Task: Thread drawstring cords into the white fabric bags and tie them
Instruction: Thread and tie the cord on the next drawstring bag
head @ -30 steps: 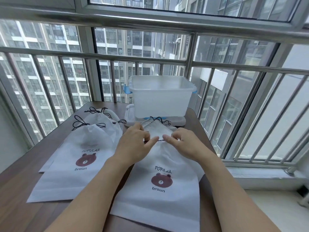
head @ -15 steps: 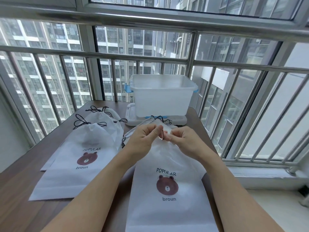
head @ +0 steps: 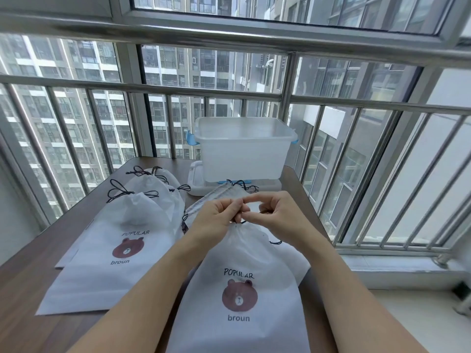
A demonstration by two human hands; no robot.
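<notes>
Drawstring cord (head: 243,221), thin and dark, pinched between both hands at the gathered mouth of the near white bag (head: 244,289) on the wooden table (head: 23,314). Left hand (head: 216,220) curled, fingertips clamped on the cord just above the puckered fabric; right hand (head: 277,215) touching it from the right, thumb and forefinger nipping the same cord. Hands pressed together, knuckle to fingertip, no gap between. Bag lifted slightly at the neck, bear print facing up, a short loose cord end (head: 275,242) trailing at the right shoulder.

Step in hand, by the look of it: tying the knot on a mouth already drawn shut. Next move likely calls for pulling the two ends apart to cinch, keeping the loop from slipping off the fingertips.

Finished bags (head: 122,240) stacked at left, cords knotted. Clear plastic bin (head: 244,151) at the far edge, untied bags (head: 229,193) lying before it.
</notes>
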